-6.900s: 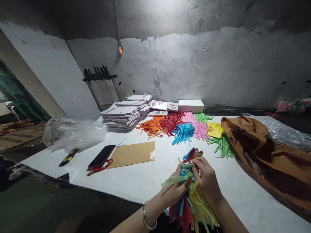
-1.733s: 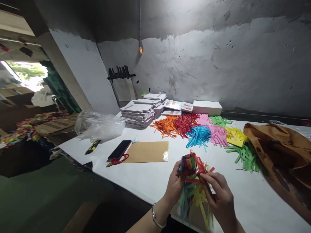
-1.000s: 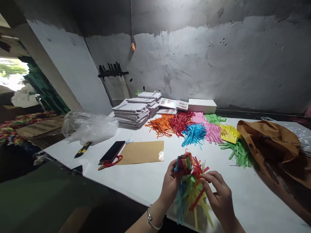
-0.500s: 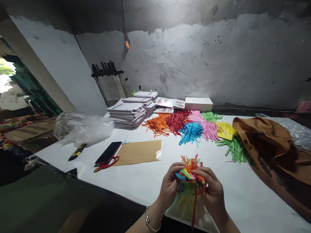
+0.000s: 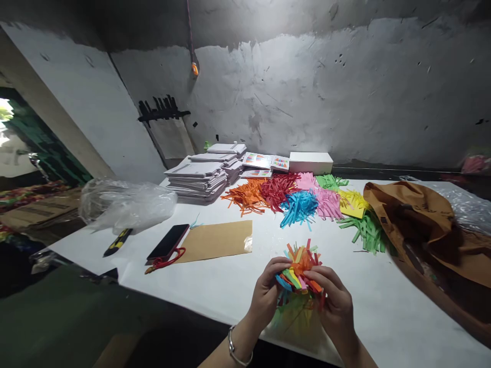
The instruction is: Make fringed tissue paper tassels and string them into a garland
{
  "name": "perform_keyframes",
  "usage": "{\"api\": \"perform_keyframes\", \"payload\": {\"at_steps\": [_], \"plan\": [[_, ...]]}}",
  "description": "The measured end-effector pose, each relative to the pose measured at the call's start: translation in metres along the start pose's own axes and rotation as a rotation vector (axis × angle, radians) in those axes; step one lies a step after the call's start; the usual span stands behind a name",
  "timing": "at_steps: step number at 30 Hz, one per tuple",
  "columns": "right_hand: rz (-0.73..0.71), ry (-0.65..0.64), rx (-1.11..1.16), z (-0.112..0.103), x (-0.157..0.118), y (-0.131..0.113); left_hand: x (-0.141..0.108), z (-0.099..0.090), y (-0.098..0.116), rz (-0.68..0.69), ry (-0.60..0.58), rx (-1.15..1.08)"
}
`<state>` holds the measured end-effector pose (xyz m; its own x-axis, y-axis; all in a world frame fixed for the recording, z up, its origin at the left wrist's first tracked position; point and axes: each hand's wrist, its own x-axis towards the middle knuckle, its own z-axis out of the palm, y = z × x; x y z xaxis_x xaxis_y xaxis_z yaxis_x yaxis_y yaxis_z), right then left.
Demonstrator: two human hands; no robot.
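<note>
Between my two hands, just above the table's front edge, is a bunch of multicoloured paper strips (image 5: 295,278) in orange, yellow, green, blue, pink and red. My left hand (image 5: 266,289) is closed on its left side, a silver bangle at the wrist. On the other side my right hand (image 5: 335,296) grips it, fingers bent over the top. Under the hands, strips seem to hang in a clear or shiny material that I cannot make out. Fringed paper piles lie farther back: orange (image 5: 245,196), red (image 5: 279,189), blue (image 5: 299,207), pink (image 5: 328,203), yellow (image 5: 353,204) and green (image 5: 366,232).
A brown cloth bag (image 5: 414,220) covers the table's right side. To the left are a phone (image 5: 168,243) with a red cord, a brown card sheet (image 5: 218,240), a utility knife (image 5: 118,242) and clear plastic (image 5: 126,204). Stacked white boxes (image 5: 197,179) stand behind.
The bunch is tipped slightly in my hands, and the long red strip that hung below it is out of sight. The view has shifted a little to the right.
</note>
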<state>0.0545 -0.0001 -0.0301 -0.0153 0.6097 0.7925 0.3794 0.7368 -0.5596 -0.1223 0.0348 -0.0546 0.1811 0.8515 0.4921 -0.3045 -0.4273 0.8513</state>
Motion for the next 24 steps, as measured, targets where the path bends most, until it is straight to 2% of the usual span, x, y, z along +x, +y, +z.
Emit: {"api": "perform_keyframes", "payload": {"at_steps": [17, 20, 24], "plan": [[0.113, 0.016, 0.037, 0.002, -0.004, 0.006, 0.002, 0.004, 0.003, -0.077, 0.035, -0.018], [0.143, 0.028, 0.007, 0.002, -0.003, 0.008, 0.004, 0.007, 0.005, -0.209, 0.127, -0.076], [0.200, 0.104, -0.095, -0.002, -0.001, 0.011, 0.012, 0.008, 0.004, -0.374, 0.304, -0.304]]}}
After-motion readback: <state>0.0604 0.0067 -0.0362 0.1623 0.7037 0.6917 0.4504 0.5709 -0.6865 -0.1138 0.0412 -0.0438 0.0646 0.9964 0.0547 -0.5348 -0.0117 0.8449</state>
